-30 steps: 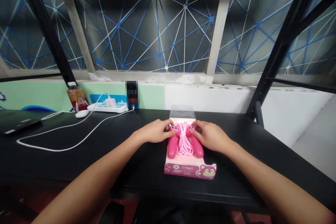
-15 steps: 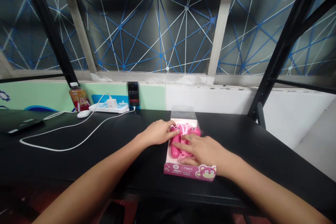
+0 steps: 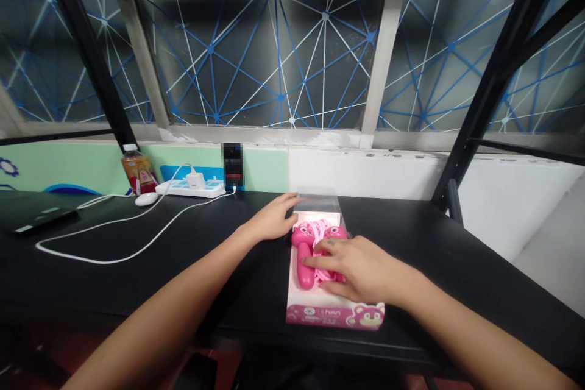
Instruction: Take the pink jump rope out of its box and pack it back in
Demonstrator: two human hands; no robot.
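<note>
Our pink skipping rope, a bundle of pale pink cord (image 3: 319, 227) between two glossy deep-pink handles, lies in a shallow pale cardboard box (image 3: 336, 319) on the black tabletop (image 3: 242, 292). To manage it well, we would press lightly and evenly across both handles, since the coils could spring up if only one side were held. We would also spare the thin front edge and touch the clear plastic flap (image 3: 316, 204) at the far end gently, as it looks easy to crease.

The left handle (image 3: 306, 271) shows nearly whole: a smooth, rounded grip topped by a moulded animal head with eyes, lying towards the wall. The right handle (image 3: 337, 232) shows its matching head, most of its grip hidden under our fingers. The box front carries white lettering and a cartoon bear (image 3: 369, 316).

Our right hand (image 3: 354, 265) spreads over the bundle, fingertips reaching the left handle, closed around nothing that we can see. Our left hand (image 3: 274, 219) is at the box's far left corner, thumb and fingers parted; whether they touch the flap, we cannot tell.

Well apart, to the left, are a looping white cable (image 3: 100, 261), a white power strip (image 3: 192, 189) and a white-capped bottle (image 3: 139, 170).
</note>
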